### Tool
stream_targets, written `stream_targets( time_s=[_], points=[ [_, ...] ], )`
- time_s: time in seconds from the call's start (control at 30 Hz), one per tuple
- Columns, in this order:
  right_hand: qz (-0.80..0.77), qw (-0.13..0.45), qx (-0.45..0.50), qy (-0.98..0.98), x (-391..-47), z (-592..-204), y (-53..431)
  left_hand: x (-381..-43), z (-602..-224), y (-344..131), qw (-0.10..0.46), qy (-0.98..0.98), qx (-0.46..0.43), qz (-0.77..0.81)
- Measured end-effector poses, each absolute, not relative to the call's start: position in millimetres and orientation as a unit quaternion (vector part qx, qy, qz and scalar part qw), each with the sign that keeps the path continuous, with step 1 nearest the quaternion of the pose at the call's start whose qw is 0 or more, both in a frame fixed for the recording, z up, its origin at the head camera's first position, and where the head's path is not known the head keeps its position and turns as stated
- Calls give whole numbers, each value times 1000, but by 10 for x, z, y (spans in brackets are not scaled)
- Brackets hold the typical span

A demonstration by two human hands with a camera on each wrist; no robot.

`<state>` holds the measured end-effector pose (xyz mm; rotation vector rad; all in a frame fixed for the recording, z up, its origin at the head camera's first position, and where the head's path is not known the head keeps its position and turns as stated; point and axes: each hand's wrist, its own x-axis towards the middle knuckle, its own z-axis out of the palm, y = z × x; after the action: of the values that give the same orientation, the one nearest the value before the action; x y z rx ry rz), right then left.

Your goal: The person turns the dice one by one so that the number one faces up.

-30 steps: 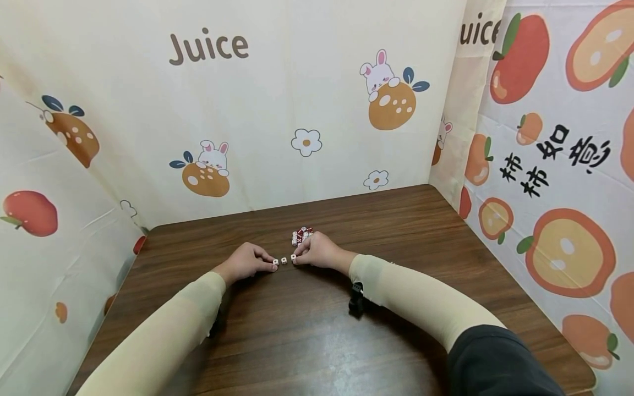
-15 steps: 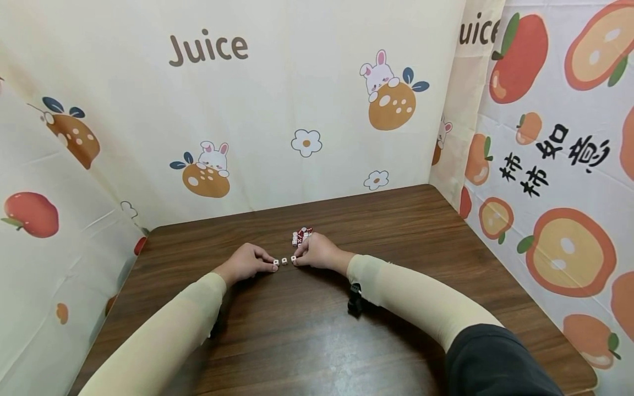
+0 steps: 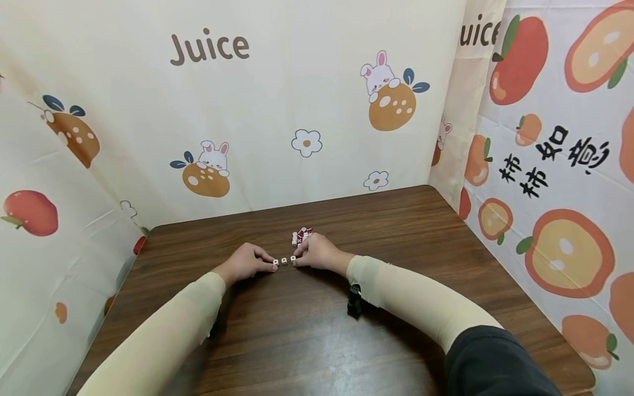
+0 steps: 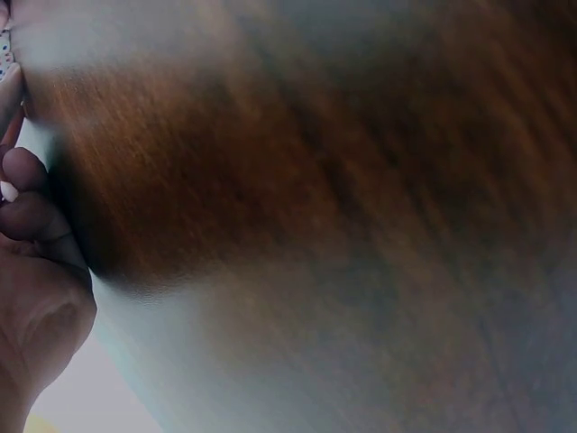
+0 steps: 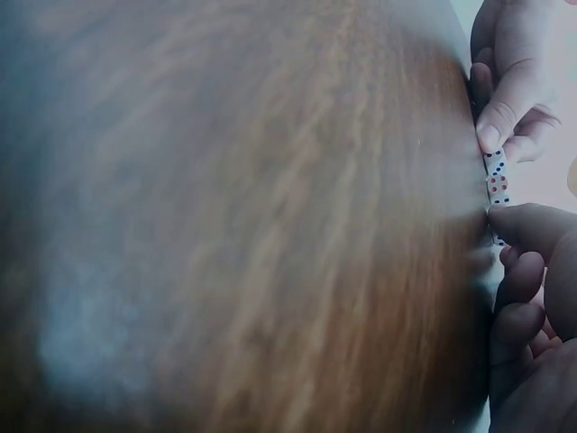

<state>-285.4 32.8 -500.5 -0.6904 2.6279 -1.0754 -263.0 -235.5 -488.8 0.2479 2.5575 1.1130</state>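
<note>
Three white dice stand in a short row on the wooden table. At the row's left end, my left hand pinches the left die between thumb and finger. The middle die sits between the two hands, untouched, with narrow gaps on both sides in the head view. My right hand pinches the right die at the other end. From the right wrist, the middle die shows red pips, and my right thumb partly covers the nearest die. The left wrist view catches only part of my left hand.
Just behind the right hand lies a cluster of red and white dice, partly hidden by that hand. The brown wooden table spreads out in front. Printed cloth walls close off the back and both sides.
</note>
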Motion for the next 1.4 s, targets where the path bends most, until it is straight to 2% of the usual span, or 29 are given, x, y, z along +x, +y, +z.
stream_targets(
  time_s=[0.37, 0.73, 1.4],
  points=[
    [-422, 125, -189, 878, -2812, -5021, 538, -2724, -4883, -2213, 173, 898, 126, 384],
    [-427, 127, -179, 877, -2825, -4972, 664, -2816, -4843, -2107, 183, 899, 116, 381],
    [-435, 140, -202, 866, -2899, -4891, 377, -2690, -4865, -2437, 179, 898, 82, 394]
  ],
)
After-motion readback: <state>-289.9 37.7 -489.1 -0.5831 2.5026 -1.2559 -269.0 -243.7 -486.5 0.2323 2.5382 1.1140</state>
